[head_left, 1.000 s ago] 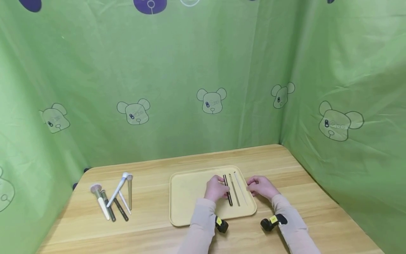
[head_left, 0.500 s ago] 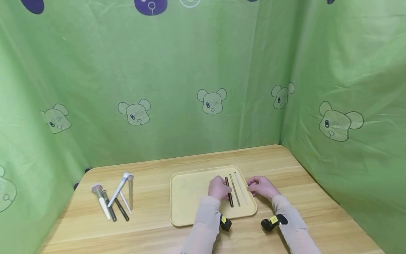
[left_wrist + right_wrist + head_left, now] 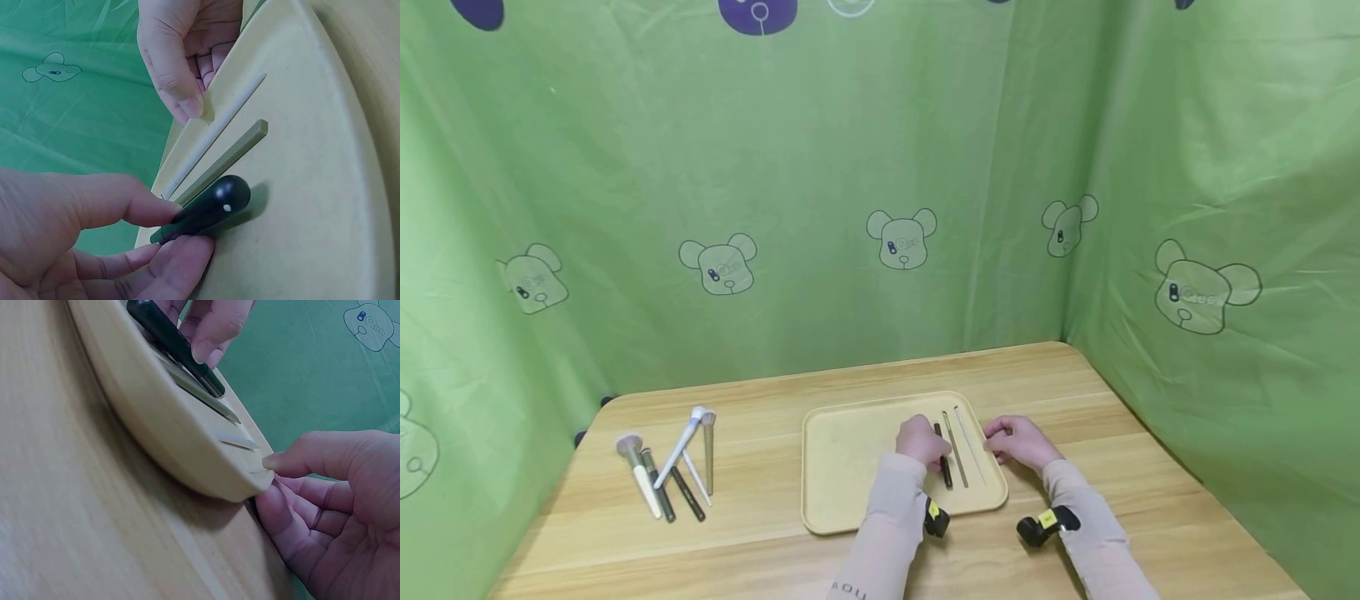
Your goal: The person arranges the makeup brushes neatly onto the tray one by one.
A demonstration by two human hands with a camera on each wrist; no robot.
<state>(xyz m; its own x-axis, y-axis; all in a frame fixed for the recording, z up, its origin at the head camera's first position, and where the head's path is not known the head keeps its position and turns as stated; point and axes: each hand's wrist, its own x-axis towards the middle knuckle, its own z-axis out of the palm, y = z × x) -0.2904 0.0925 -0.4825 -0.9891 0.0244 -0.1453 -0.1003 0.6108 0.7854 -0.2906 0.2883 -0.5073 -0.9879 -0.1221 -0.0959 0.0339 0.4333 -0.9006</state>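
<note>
Near the right side of a pale yellow tray (image 3: 850, 467), my left hand (image 3: 922, 440) pinches a slim black makeup brush (image 3: 212, 203) between thumb and fingers. Its rounded handle end faces the left wrist camera, and the fingers cover part of its length. Alongside it lie a thin tan brush (image 3: 957, 454) and a thin white brush (image 3: 972, 450), roughly parallel. My right hand (image 3: 1021, 440) grips the tray's right rim, the thumb (image 3: 273, 461) on top and the fingers curled underneath, as the right wrist view shows.
Several makeup brushes lie on the wooden table (image 3: 752, 467) left of the tray, including a fluffy one with a white handle (image 3: 647, 490) and a white brush (image 3: 677, 446) crossing others. Green curtains (image 3: 805, 167) enclose the table behind and at both sides.
My left hand has shifted slightly right with the black makeup brush, closing the gap to the tan brush. The right hand keeps its place on the tray rim.
</note>
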